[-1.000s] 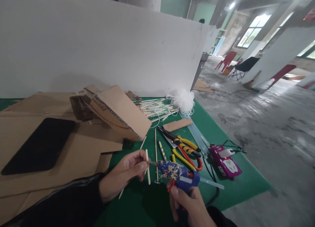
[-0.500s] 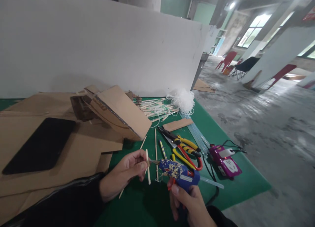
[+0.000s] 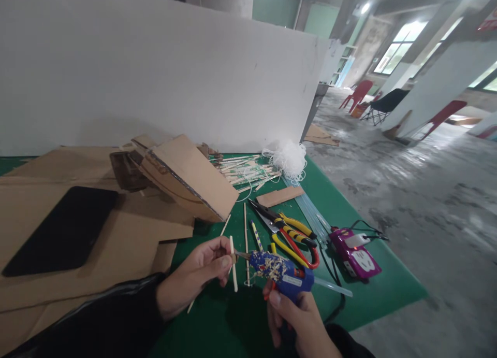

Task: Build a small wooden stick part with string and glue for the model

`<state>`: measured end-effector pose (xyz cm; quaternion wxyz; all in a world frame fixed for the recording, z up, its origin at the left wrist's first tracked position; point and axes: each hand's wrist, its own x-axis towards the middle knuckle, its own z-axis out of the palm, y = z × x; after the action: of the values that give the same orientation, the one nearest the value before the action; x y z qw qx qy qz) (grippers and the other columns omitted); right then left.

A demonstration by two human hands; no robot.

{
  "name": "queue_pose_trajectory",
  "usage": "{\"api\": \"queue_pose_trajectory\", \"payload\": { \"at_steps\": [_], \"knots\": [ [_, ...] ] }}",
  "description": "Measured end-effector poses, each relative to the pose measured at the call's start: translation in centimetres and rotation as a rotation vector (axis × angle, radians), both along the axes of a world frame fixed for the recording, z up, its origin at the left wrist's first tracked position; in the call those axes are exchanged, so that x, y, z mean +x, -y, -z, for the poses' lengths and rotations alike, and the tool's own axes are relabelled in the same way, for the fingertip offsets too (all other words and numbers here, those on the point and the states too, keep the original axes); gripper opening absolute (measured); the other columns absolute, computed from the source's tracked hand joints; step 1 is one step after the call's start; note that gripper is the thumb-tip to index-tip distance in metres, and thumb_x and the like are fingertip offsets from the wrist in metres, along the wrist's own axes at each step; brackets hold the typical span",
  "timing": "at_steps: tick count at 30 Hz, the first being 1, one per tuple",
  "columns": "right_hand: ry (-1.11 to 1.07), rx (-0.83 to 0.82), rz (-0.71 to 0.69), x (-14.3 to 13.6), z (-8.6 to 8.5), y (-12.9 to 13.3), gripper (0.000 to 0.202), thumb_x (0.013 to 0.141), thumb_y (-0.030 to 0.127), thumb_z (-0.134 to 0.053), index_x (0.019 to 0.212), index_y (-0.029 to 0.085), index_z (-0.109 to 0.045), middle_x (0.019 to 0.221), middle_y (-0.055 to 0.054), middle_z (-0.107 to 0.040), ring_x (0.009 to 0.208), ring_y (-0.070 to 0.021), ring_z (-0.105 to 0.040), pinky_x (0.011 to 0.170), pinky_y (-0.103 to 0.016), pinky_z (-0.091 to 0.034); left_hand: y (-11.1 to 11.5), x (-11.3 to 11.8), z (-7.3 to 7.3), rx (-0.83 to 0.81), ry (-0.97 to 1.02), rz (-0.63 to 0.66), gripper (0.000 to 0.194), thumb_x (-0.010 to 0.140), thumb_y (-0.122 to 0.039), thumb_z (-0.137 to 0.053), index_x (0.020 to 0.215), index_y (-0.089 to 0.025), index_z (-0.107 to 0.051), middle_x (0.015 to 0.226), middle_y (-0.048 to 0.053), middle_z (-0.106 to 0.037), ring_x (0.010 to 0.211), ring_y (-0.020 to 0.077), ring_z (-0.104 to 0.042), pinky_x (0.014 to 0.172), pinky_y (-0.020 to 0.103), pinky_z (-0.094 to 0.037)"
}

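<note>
Two hands show, one left hand (image 3: 205, 267) and one right hand (image 3: 291, 315). There is one glue gun (image 3: 277, 270), with one clear rod (image 3: 333, 286) at its rear, and one short pale stick (image 3: 233, 270). Two longer sticks (image 3: 245, 228) lie singly; those in the heap (image 3: 248, 171) overlap too much to count, as do the clear glue sticks (image 3: 310, 213). One each: pliers (image 3: 285, 227), scissors (image 3: 291, 246), patterned pen (image 3: 256, 236), cardboard strip (image 3: 280, 196), string tangle (image 3: 290, 161), purple power strip (image 3: 355, 255), white plug (image 3: 357, 241), flat black panel (image 3: 62, 231), green worktop (image 3: 388, 285), black chair (image 3: 389, 101). At least two red chairs (image 3: 357, 92) stand beyond.
</note>
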<state>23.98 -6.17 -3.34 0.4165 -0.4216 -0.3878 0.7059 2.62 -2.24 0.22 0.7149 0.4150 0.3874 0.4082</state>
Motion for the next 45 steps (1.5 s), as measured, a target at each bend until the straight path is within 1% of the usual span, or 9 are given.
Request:
{"api": "queue_pose_trajectory", "payload": {
  "at_steps": [11, 18, 25, 31, 35, 38, 41, 45],
  "knots": [
    [0.008, -0.035, 0.007, 0.0, -0.7, 0.0, 0.045, 0.074, 0.056, -0.069, 0.086, 0.014, -0.057, 0.047, 0.008, -0.042, 0.034, -0.0080, -0.045, 0.034, -0.018, -0.029, 0.0, 0.0, -0.2, -0.002, -0.007, -0.001, 0.032, 0.079, -0.042, -0.070, 0.087, -0.016, -0.053, 0.072, -0.002, -0.049, 0.058, 0.0088, -0.045, 0.057, 0.022, -0.039],
    [0.016, -0.042, -0.006, 0.0, -0.8, 0.1, 0.046, 0.074, 0.056, -0.070, 0.084, 0.014, -0.056, 0.048, 0.007, -0.044, 0.034, -0.0083, -0.046, 0.035, -0.018, -0.029, -0.1, -0.1, -0.1, -0.002, 0.002, 0.005, 0.031, 0.079, -0.041, -0.070, 0.085, -0.017, -0.053, 0.070, -0.003, -0.049, 0.058, 0.0089, -0.047, 0.057, 0.022, -0.041],
    [0.004, -0.049, 0.022, -0.1, -0.5, 0.3, 0.045, 0.073, 0.054, -0.072, 0.085, 0.015, -0.054, 0.049, 0.007, -0.045, 0.035, -0.0076, -0.045, 0.035, -0.018, -0.030, 0.1, 0.0, 0.0, -0.001, 0.006, 0.004, 0.030, 0.081, -0.040, -0.070, 0.085, -0.017, -0.052, 0.070, -0.003, -0.050, 0.058, 0.0081, -0.047, 0.056, 0.020, -0.040],
    [0.048, -0.025, 0.003, -0.1, -0.9, 0.3, 0.045, 0.074, 0.056, -0.070, 0.080, 0.015, -0.054, 0.048, 0.007, -0.043, 0.035, -0.0074, -0.044, 0.035, -0.018, -0.032, 0.1, 0.0, -0.4, -0.008, 0.001, 0.002, 0.030, 0.081, -0.040, -0.069, 0.086, -0.017, -0.052, 0.071, -0.003, -0.049, 0.059, 0.0087, -0.046, 0.057, 0.021, -0.041],
    [0.069, -0.036, 0.035, -0.2, -1.0, 0.5, 0.047, 0.072, 0.057, -0.071, 0.081, 0.015, -0.053, 0.049, 0.007, -0.043, 0.036, -0.0074, -0.043, 0.036, -0.019, -0.033, -0.1, 0.0, -0.2, -0.011, 0.004, 0.007, 0.030, 0.081, -0.041, -0.070, 0.087, -0.017, -0.052, 0.071, -0.003, -0.048, 0.059, 0.0082, -0.045, 0.057, 0.020, -0.041],
    [0.102, -0.053, 0.059, -0.3, -1.0, 0.7, 0.049, 0.071, 0.059, -0.072, 0.081, 0.015, -0.053, 0.049, 0.007, -0.044, 0.037, -0.0078, -0.044, 0.036, -0.019, -0.033, -0.1, 0.0, -0.1, -0.006, 0.011, 0.009, 0.030, 0.081, -0.040, -0.070, 0.086, -0.016, -0.052, 0.070, -0.003, -0.048, 0.058, 0.0079, -0.045, 0.056, 0.020, -0.040],
    [0.123, -0.044, 0.050, -0.3, -0.7, 0.8, 0.049, 0.073, 0.060, -0.070, 0.081, 0.015, -0.053, 0.046, 0.008, -0.043, 0.035, -0.0071, -0.044, 0.037, -0.018, -0.031, 0.0, -0.1, -0.1, -0.005, 0.014, 0.006, 0.030, 0.081, -0.040, -0.069, 0.086, -0.016, -0.051, 0.069, -0.003, -0.049, 0.058, 0.0079, -0.045, 0.056, 0.020, -0.040],
    [0.128, -0.020, 0.046, -0.1, 0.0, 0.7, 0.049, 0.073, 0.061, -0.068, 0.075, 0.016, -0.050, 0.049, 0.007, -0.043, 0.037, -0.0071, -0.044, 0.038, -0.018, -0.033, 0.0, -0.1, -0.2, -0.014, 0.011, 0.005, 0.029, 0.080, -0.039, -0.070, 0.085, -0.017, -0.052, 0.069, -0.003, -0.048, 0.057, 0.0078, -0.045, 0.056, 0.020, -0.041]
  ]
}}
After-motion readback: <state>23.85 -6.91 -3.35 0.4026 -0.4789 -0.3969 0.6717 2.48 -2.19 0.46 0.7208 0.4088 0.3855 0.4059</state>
